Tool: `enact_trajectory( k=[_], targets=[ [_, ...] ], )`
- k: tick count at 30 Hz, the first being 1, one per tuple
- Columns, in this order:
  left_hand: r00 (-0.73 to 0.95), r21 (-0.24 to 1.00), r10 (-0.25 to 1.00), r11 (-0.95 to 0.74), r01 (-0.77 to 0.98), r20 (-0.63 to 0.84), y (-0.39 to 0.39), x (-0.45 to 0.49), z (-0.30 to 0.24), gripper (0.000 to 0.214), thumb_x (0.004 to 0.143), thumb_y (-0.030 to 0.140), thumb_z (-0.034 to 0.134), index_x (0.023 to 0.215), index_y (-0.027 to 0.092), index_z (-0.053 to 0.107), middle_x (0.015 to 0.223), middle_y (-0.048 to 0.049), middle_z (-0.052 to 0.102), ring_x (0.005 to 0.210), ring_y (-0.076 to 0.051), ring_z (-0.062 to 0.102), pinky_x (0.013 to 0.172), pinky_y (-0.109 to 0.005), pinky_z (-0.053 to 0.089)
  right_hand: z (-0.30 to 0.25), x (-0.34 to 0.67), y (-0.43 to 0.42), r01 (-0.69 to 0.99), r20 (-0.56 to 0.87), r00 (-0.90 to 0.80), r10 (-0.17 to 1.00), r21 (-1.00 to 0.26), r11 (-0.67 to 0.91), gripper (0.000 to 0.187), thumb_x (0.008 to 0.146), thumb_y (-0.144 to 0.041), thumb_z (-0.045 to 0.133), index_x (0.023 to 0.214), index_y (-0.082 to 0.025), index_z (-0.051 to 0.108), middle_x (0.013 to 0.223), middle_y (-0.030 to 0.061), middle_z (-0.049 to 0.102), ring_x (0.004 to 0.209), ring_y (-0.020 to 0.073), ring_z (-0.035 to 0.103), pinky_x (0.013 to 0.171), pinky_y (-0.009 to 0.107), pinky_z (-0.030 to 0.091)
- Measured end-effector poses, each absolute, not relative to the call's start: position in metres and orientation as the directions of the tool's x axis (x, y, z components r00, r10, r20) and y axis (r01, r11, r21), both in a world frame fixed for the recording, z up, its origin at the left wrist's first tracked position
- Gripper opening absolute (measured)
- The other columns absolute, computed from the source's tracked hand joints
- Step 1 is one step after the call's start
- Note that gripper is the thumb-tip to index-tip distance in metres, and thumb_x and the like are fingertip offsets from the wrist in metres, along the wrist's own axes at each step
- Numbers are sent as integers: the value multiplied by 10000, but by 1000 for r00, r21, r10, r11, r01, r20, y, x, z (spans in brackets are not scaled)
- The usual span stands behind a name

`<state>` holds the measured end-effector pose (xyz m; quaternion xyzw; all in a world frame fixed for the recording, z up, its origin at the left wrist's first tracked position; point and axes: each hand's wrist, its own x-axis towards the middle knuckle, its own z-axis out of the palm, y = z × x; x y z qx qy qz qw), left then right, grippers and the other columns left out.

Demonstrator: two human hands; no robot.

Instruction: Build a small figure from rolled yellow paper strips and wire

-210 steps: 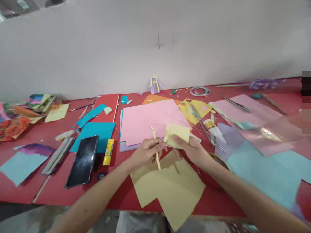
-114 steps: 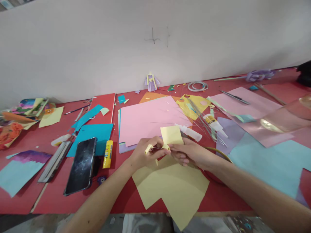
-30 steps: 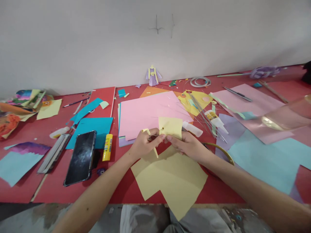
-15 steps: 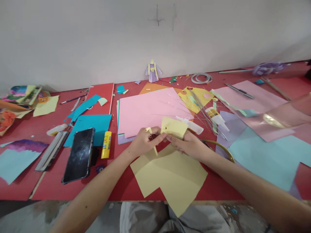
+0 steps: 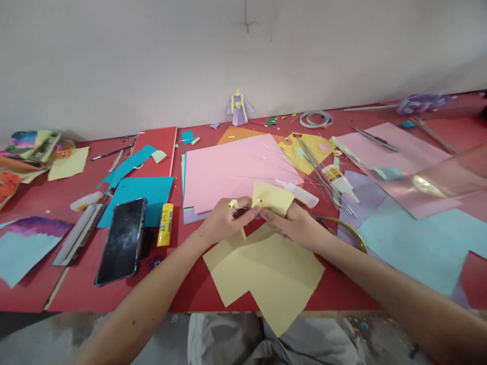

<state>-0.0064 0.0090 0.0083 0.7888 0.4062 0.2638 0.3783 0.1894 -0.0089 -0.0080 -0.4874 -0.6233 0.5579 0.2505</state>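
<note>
My left hand point(image 5: 224, 220) is closed round a thin rolled yellow paper tube point(image 5: 233, 204), with a bit of fine wire by it. Its thumb and forefinger meet the left edge of a small pale-yellow paper piece point(image 5: 279, 196), which bears a dark round spot near that edge. My right hand point(image 5: 294, 225) grips this piece from below, its thumb against the left hand's fingertips. Beneath both hands lies a larger pale-yellow sheet point(image 5: 266, 274) with a notched edge, jutting over the table's front. Scissors point(image 5: 357, 235) with a yellow handle lie partly under my right forearm.
Left on the red table point(image 5: 213, 299) are a phone point(image 5: 120, 242), a glue stick point(image 5: 165, 225) and a ruler point(image 5: 78, 235). Beyond my hands are pink sheets point(image 5: 228, 170), glue bottles point(image 5: 338, 181), loose wires and a paper doll point(image 5: 239, 109) against the wall. Blue paper point(image 5: 414, 243) lies right.
The view has shifted slightly. The paper tube in my left hand has tilted a little, and the small yellow piece curls slightly more. Both grips stay together.
</note>
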Motion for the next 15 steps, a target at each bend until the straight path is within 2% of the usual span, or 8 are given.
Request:
enact_trajectory(
  k=[10,15],
  targets=[
    [539,816,838,-369,444,86,9,-8,6,346,938,367,484,653,184,413,593,47,367,559,-88,344,523,-212,296,-10,191,-9,364,-226,-366,903,-927,-84,442,876,-635,482,787,-202,478,575,-68,338,463,80,321,409,234,260],
    [557,804,827,-383,455,78,9,-8,5,349,949,394,468,683,174,513,631,23,476,589,-99,416,545,-221,319,-6,189,-11,404,-233,-343,910,-911,-81,368,886,-561,507,817,-200,505,546,-70,360,434,80,333,397,235,256]
  ],
)
